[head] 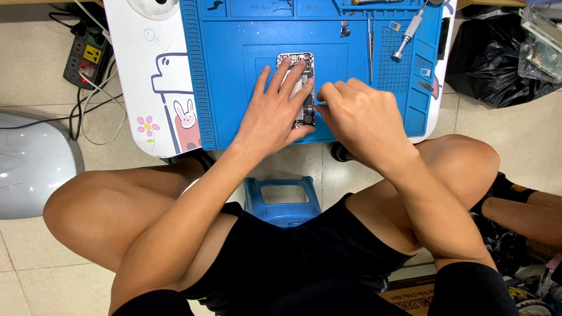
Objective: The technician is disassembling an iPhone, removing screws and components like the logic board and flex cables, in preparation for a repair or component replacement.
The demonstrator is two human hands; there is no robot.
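Blue work mat (234,88) covers the bench at upper centre, rabbit and flower stickers (186,114) at its left edge. Left hand (274,111) lies spread, pinning the opened phone (300,70) mid-mat. Right hand (363,117) pinches a thin tool (319,105) against it.

Bare mat (234,88) lies free left of the phone (298,61); right of it, tweezers (370,41) and a screwdriver (408,32) crowd the way
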